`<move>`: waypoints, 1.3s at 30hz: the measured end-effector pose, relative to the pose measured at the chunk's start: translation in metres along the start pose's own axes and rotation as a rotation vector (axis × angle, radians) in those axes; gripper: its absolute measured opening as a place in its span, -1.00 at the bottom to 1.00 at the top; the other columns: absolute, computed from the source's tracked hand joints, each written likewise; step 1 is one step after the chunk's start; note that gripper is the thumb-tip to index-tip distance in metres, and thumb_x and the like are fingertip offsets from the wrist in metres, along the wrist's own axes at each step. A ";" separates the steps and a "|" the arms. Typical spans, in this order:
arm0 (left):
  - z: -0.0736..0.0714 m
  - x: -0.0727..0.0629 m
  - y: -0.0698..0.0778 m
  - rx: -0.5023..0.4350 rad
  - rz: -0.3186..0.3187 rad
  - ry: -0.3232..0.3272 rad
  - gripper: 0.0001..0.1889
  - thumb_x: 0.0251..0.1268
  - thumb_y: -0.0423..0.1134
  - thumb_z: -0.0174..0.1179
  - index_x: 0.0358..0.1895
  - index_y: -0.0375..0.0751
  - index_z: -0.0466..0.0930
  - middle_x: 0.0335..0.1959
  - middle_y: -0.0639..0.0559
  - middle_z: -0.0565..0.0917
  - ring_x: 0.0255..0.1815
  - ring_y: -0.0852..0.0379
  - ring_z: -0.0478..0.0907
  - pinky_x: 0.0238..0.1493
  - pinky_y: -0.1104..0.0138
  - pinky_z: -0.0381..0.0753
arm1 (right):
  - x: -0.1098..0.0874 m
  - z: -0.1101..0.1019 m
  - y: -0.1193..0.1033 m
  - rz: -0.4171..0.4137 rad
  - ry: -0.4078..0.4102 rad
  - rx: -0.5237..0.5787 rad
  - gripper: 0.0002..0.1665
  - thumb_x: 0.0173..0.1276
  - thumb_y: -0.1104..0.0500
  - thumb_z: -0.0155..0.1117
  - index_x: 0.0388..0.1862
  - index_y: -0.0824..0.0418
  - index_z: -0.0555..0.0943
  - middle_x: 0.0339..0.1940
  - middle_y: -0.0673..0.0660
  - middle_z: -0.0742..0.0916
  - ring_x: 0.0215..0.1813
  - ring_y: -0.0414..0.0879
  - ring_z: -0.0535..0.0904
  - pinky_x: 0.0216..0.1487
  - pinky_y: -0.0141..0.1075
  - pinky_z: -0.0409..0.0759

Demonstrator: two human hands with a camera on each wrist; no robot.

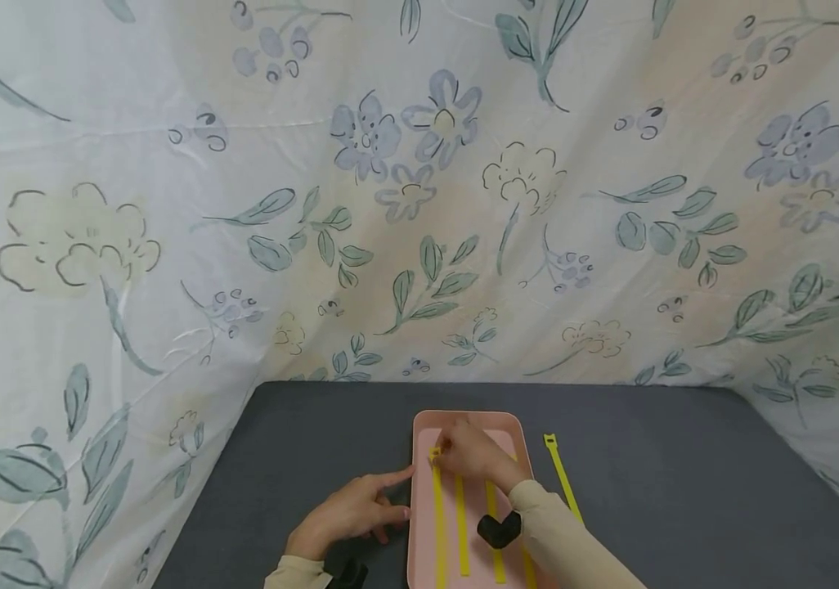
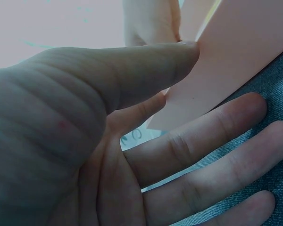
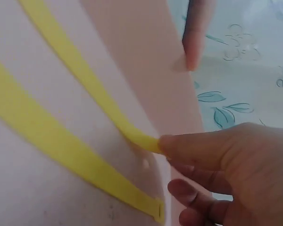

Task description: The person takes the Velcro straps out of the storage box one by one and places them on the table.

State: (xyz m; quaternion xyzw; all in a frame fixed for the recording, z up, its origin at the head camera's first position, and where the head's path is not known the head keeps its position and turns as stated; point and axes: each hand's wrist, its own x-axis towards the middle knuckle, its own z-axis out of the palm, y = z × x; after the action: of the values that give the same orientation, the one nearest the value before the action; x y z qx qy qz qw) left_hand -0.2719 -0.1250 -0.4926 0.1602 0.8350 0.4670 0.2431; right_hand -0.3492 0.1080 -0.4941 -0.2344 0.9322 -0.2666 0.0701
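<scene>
A pink tray [image 1: 477,503] holds several yellow cable straps with slotted heads, laid lengthwise. My right hand [image 1: 473,451] reaches over it and pinches the far end of the leftmost strap [image 1: 439,523] between thumb and fingers. The right wrist view shows this strap [image 3: 94,94] bending up into the grip, while a neighbouring strap [image 3: 70,146] lies flat on the tray floor. Outside the tray's left wall is my left hand [image 1: 349,511], index finger and thumb extended to touch the wall. Its other fingers [image 2: 217,174] are loosely spread and hold nothing.
Another yellow strap [image 1: 563,478] lies on the dark grey table [image 1: 655,491] right of the tray, partly covered by the right forearm. A floral cloth [image 1: 419,245] hangs behind the table and along both sides.
</scene>
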 end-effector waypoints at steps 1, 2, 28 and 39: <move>0.000 -0.001 0.001 -0.001 0.001 0.000 -0.31 0.39 -0.10 0.31 0.55 0.04 0.30 -0.37 -0.03 0.80 -0.56 0.02 0.68 -0.50 0.24 0.47 | 0.000 -0.001 0.000 -0.001 -0.007 0.056 -0.87 0.34 0.18 0.41 -0.39 0.19 0.73 -0.57 0.03 0.53 -0.48 -0.12 0.39 -0.45 -0.33 0.39; 0.000 -0.001 0.002 -0.001 0.003 -0.001 -0.31 0.40 -0.11 0.30 0.55 0.04 0.30 -0.37 -0.03 0.80 -0.56 0.02 0.68 -0.51 0.24 0.47 | -0.001 -0.002 0.001 -0.006 -0.011 0.119 -0.85 0.36 0.19 0.39 -0.41 0.21 0.74 -0.62 0.02 0.51 -0.55 -0.13 0.37 -0.49 -0.35 0.35; -0.001 0.045 -0.063 -0.018 -0.012 -0.062 -0.19 0.18 0.28 0.36 0.52 0.41 0.27 -0.38 0.10 0.80 -0.52 0.05 0.73 -0.48 0.19 0.57 | -0.015 -0.046 -0.014 0.130 0.040 0.727 -0.63 0.47 0.01 0.31 0.05 0.26 0.71 -0.06 0.16 0.82 -0.02 0.07 0.78 -0.01 -0.03 0.72; -0.002 0.019 -0.026 -0.004 -0.004 -0.035 -0.24 0.25 0.13 0.37 0.52 0.16 0.35 -0.43 0.04 0.78 -0.56 0.06 0.70 -0.46 0.22 0.57 | -0.025 -0.077 -0.022 0.089 0.124 0.792 -0.63 0.44 -0.01 0.35 -0.01 0.25 0.70 -0.13 0.08 0.84 0.06 0.15 0.76 -0.06 -0.15 0.71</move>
State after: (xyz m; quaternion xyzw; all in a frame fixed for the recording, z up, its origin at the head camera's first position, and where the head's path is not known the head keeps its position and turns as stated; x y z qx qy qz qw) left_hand -0.2899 -0.1300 -0.5195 0.1662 0.8300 0.4651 0.2590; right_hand -0.3383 0.1390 -0.4166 -0.1320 0.7691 -0.6155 0.1103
